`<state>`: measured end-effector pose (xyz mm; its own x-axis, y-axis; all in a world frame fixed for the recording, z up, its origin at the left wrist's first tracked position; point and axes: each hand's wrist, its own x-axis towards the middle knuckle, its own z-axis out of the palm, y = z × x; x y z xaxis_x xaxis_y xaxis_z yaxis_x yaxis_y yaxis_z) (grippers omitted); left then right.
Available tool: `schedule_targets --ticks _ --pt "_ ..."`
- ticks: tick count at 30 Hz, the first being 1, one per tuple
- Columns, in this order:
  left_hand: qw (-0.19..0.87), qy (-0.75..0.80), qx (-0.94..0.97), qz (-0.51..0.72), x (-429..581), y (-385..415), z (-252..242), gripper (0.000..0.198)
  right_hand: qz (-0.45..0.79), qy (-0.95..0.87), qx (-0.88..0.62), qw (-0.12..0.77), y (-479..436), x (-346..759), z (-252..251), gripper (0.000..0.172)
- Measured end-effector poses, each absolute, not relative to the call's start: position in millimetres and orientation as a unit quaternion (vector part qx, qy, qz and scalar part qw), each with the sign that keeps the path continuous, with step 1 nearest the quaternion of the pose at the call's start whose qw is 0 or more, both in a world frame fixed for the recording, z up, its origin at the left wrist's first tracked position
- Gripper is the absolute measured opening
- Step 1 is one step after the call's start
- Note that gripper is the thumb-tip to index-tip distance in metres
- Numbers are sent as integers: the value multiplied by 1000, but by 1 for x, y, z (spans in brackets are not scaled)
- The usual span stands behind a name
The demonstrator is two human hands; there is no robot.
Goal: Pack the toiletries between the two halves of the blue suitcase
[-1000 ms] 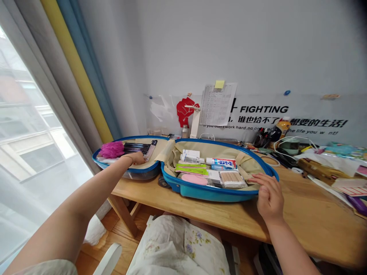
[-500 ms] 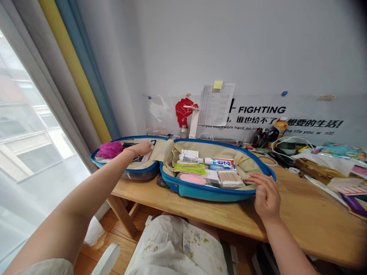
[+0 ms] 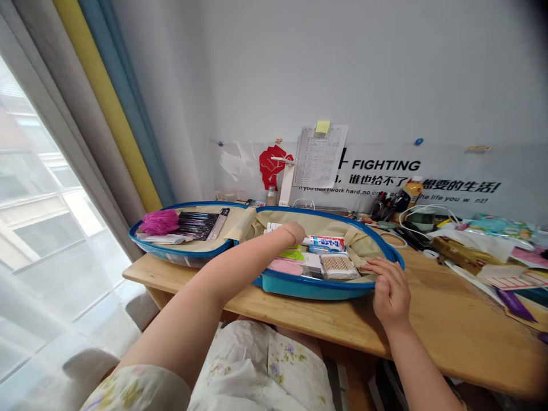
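Observation:
A blue-rimmed suitcase [image 3: 317,290] lies open on the table. My left hand [image 3: 294,233] is over its right half, beside the toothpaste box [image 3: 327,242]; the fingers are hidden behind the hand, so I cannot tell if they hold anything. My right hand [image 3: 390,285] rests at the suitcase's right front rim, fingers stretched out over the edge. Below the left hand lie green packets [image 3: 296,254], a pink oval item [image 3: 286,267] and a pack of cotton swabs [image 3: 339,266]. The left half holds a purple bath puff [image 3: 160,221] and a dark flat pack of slim items [image 3: 197,225].
The wooden table [image 3: 432,331] reaches toward me. At the right lie papers, a brown pouch [image 3: 460,255] and a purple item [image 3: 517,305]. Behind the suitcase stand a small bottle [image 3: 271,196] and a white lamp [image 3: 286,182]. A curtain [image 3: 115,103] hangs at the left.
My left hand has moved right, from the suitcase's left half to its right half, uncovering the dark pack. My right hand stays at the rim.

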<state>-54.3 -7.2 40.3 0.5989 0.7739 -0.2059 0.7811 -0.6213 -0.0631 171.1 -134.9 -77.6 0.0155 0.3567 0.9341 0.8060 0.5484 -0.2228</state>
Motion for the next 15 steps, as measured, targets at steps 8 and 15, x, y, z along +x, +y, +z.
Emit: schedule_targets --ticks 8,15 --pt "-52 458 880 -112 -37 -11 10 38 -199 -671 -441 562 -136 170 -76 39" --pt "-34 412 902 -121 -43 -8 17 36 -204 -678 -429 561 -136 171 -76 36"
